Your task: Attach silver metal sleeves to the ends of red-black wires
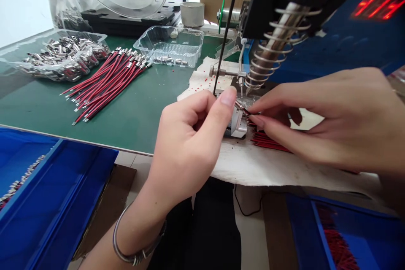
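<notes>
The small metal plug (239, 104) sits between the two hands, above the clamp block (239, 125) near the worktop's (133, 128) front edge. The right hand (332, 112) has thumb and forefinger pinched on a thin dark piece, probably a wire, at the plug's near end; the left hand's (191, 143) thumb and forefinger close in at the other end, though fingers hide whether they grip it. Good handling here likely means the left steadying the plug while the right makes fine adjustments, both keeping fingertips below and clear of the iron (280, 29). The loose wires (268, 141) beside the block, toward that front edge, are best kept from snagging.
</notes>
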`<state>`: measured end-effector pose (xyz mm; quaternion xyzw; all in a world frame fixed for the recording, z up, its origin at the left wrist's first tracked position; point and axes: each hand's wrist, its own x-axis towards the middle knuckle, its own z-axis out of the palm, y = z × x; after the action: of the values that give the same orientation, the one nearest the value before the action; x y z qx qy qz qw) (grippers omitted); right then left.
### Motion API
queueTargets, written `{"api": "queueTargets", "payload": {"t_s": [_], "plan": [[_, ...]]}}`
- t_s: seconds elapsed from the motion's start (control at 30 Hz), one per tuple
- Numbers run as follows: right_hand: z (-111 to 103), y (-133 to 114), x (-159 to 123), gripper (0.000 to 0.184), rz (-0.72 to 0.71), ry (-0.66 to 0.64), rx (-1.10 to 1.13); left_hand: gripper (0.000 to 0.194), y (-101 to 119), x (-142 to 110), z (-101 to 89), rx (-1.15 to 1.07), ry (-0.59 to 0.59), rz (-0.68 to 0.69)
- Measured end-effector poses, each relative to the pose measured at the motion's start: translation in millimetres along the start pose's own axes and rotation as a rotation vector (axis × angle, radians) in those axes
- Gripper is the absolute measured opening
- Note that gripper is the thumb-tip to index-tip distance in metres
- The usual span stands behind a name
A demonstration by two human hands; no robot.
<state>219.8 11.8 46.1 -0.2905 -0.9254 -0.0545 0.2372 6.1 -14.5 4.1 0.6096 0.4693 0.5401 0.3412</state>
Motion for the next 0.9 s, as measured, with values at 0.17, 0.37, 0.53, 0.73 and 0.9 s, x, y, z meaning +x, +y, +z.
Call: {"api": "queueTargets", "payload": {"t_s": [0.17,0.37,0.53,0.73,0.9], "plan": [[-1,-3,-1,0.013,0.048,0.023,0.013,0.055,-2,0,-0.1,-0.017,-0.018,-0.006],[-4,-5,2,0.016,0.054,-0.036,0.123,0.055,-1,0,-0.9,-0.009,-0.019,-0.004],[-1,-6,4,0.016,0.09,-0.012,0.232,0.057,-5,3,-3.1,-0.096,-0.054,-0.003],[1,-10,2,0.014,0.075,0.047,0.312,0.054,-1,-8,-10.1,-0.035,-0.134,0.032],[0,-15,0,0.013,0.086,0.026,0.402,0.042,13,-40,-5.3,0.139,-0.299,-0.015]]}}
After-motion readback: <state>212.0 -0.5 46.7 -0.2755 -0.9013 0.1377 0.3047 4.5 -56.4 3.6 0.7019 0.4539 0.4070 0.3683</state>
